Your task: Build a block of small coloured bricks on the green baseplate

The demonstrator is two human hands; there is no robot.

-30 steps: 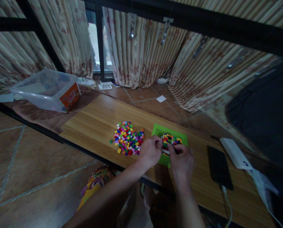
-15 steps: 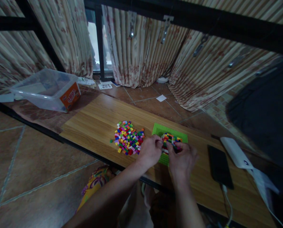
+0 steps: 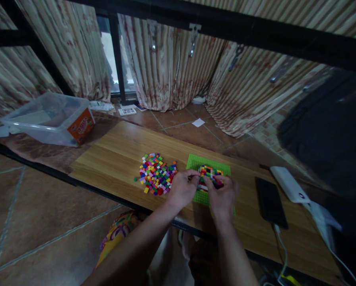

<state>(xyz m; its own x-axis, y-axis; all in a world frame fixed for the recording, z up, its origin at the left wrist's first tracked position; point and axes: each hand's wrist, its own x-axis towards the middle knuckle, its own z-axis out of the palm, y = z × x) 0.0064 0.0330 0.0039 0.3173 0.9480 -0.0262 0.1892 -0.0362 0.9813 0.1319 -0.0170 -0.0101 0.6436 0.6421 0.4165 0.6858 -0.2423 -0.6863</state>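
Both hands pinched on a brick build on the green baseplate.

The left hand (image 3: 182,190) and right hand (image 3: 222,195) are closed on the multicoloured build (image 3: 210,174) on the baseplate (image 3: 200,161), near the tabletop (image 3: 121,151) front edge. Bare wood is left behind it. The bin (image 3: 46,123) label is unreadable.

Multicoloured brick build (image 3: 210,173) (low), on green baseplate (image 3: 199,161)

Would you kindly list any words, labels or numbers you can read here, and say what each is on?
None can be read.
Orange label on the clear plastic box: red lettering, too blurred.
Printed card on the floor: code pattern, too small.
White power bank: small dark mark, illegible.
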